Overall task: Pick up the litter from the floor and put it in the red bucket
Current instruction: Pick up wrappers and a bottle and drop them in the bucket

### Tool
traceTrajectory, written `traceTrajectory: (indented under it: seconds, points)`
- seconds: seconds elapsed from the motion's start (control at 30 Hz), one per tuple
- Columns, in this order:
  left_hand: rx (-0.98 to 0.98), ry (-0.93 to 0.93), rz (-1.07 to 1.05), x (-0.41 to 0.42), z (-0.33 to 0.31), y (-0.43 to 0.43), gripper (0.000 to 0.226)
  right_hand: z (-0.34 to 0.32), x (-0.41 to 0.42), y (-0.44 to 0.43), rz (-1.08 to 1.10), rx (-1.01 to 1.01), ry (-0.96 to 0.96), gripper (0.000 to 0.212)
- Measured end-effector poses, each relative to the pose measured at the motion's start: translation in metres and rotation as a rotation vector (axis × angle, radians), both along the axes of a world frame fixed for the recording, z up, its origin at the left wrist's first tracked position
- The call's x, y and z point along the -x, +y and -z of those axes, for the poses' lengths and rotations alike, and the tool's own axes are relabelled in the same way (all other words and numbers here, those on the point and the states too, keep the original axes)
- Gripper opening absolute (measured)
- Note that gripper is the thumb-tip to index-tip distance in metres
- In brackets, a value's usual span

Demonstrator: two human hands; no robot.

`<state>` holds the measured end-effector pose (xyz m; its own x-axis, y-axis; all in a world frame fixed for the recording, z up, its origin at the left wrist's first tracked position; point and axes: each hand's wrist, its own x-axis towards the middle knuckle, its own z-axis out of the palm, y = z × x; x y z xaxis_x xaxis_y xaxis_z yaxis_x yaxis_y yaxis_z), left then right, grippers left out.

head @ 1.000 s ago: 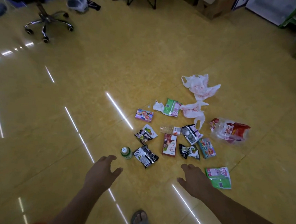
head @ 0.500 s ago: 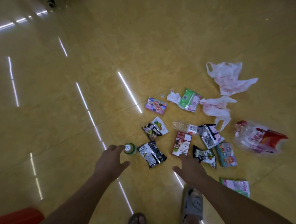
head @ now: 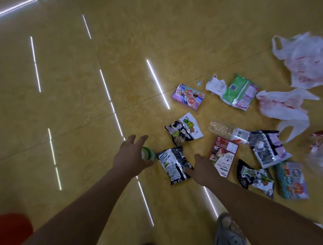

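The glossy yellow floor (head: 124, 35) filled the view, and the red bucket (head: 4, 228) showed only as a corner well behind the fingers, beside the left forearm, presumably parked within a short swing for dropping things in. The litter lay scattered ahead: the white plastic bags (head: 308, 59) farthest beyond the right fingers, then a red carton (head: 223, 156) just outside them, and a black snack packet (head: 173, 164) between the two hands. The left hand (head: 131, 155) hung spread and loose, gripping nothing, directly over a small green-capped bottle (head: 147, 153) that peeked out past the thumb side, which looked like the lead-in to a top-down grasp. The right hand (head: 201, 168) was likewise unclenched and empty, its thumb at the packet's near edge; whether it touched could not be told. Compared with half a second earlier, the litter loomed larger as the person bent closer, the left fingers (head: 143, 139) had advanced from short of the bottle to above it, and the right hand had slid from the carton toward the packet.
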<state>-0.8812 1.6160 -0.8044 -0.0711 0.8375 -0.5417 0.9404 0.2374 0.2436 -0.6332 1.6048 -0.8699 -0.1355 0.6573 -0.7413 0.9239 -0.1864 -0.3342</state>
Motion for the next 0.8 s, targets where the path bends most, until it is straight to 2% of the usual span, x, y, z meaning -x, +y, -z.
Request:
traceTrajectory:
  seconds: [0.2, 0.33, 0.47, 0.6, 0.73, 0.8]
  points:
    - [0.078, 0.042, 0.07, -0.01, 0.041, 0.007, 0.097, 0.061, 0.018, 0.008, 0.032, 0.029, -0.001, 0.067]
    - [0.023, 0.055, 0.117, -0.014, 0.05, 0.015, 0.08, 0.087, 0.027, 0.005, 0.033, 0.038, -0.016, 0.083]
    - [0.049, 0.086, 0.171, -0.016, 0.05, 0.027, 0.073, 0.101, 0.035, 0.004, -0.004, -0.063, -0.105, 0.089]
    - [0.064, 0.12, 0.178, -0.016, 0.05, 0.032, 0.058, 0.111, 0.042, 0.003, 0.089, -0.068, -0.089, 0.095]
    - [0.048, 0.115, 0.189, -0.016, 0.051, 0.03, 0.055, 0.114, 0.046, 0.004, 0.169, -0.072, -0.082, 0.09]
    - [0.043, 0.102, 0.192, -0.015, 0.05, 0.027, 0.054, 0.116, 0.044, 0.006, 0.195, -0.048, -0.038, 0.079]
